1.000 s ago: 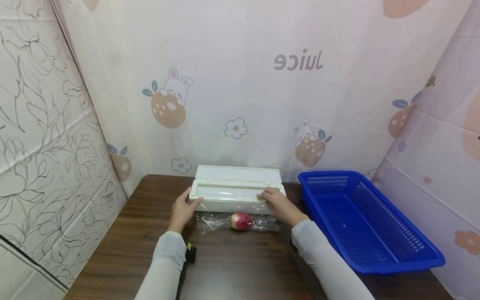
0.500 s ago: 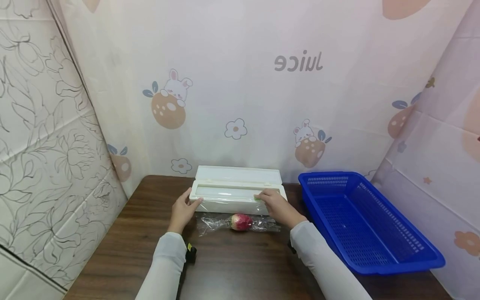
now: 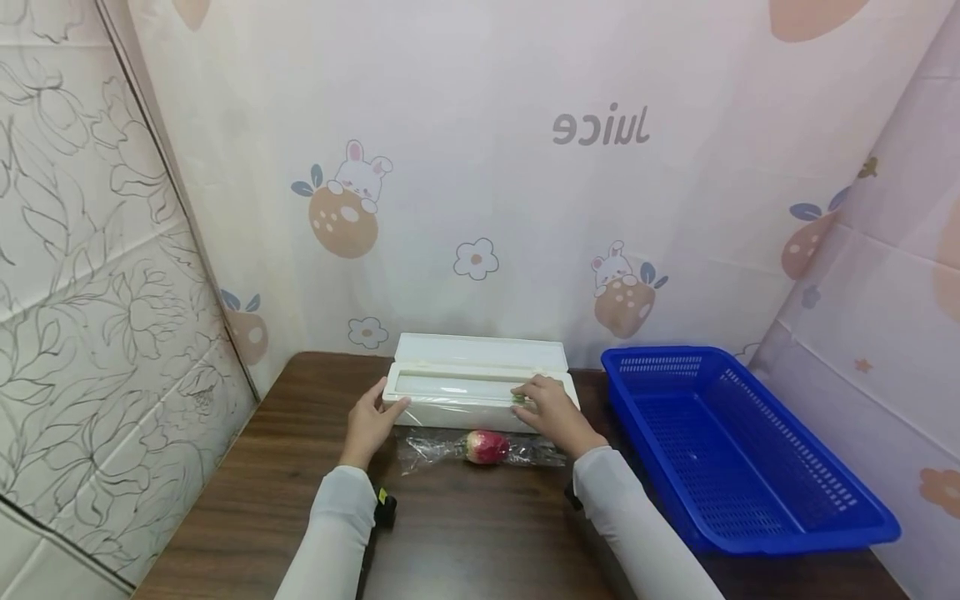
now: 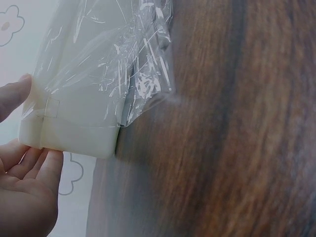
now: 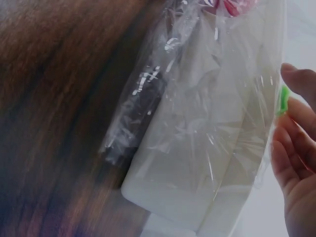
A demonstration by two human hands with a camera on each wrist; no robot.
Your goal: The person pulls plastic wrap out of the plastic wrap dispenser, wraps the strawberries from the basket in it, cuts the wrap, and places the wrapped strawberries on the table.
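Note:
A white cling film dispenser [image 3: 450, 412] lies across the back of the table, its lid [image 3: 480, 350] raised. My left hand [image 3: 369, 423] grips its left end, thumb on the front edge and fingers under the side in the left wrist view. At the right part of the front edge, my right hand [image 3: 557, 415] holds a green slide cutter [image 5: 283, 100] between thumb and index finger. Clear film [image 4: 148, 74] hangs down the dispenser's front. Before it lies a red and cream rounded thing [image 3: 487, 447], like a fruit or bud, with crumpled film around it.
A blue plastic basket [image 3: 697, 533] stands on the right of the wooden table [image 3: 480, 533], close to my right forearm. A patterned curtain [image 3: 480, 167] rises behind the dispenser.
My right hand has shifted slightly left along the dispenser's edge, then its thumb and index finger part a little around the green cutter. The left hand keeps its grip.

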